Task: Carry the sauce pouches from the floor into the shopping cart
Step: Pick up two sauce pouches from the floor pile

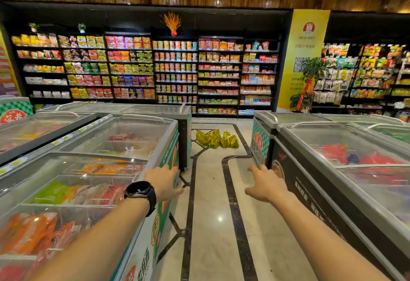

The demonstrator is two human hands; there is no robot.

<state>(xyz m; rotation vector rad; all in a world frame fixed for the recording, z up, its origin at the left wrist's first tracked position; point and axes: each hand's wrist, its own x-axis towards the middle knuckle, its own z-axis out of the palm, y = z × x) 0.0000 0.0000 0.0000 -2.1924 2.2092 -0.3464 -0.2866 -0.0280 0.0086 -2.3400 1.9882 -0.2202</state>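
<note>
Between the left freezer chest point(88, 170) and the right freezer chest point(343, 170), with stocked shelves point(133, 68) along the far wall, a strip of pale floor point(210, 236) runs away from the camera. At its far end, well apart from both hands, the sauce pouches point(217, 138) lie in a yellow heap on the tiles, near the far corner of the left row of chests. No shopping cart shows anywhere in view. Judging from this, the whole heap is yet to be fetched: the walk to the pile, the pick-up and the trip to the cart are all left to do. The left hand point(164, 183) reaches forward at near left, palm down, fingers loosely extended and holding nothing. It overlaps the corner of the left chest, though whether it touches the chest I cannot tell. The right hand point(266, 184) mirrors it at near right, fingers lightly spread and empty, just beside the end of the right chest. A dark watch point(140, 192) sits on the left wrist
</note>
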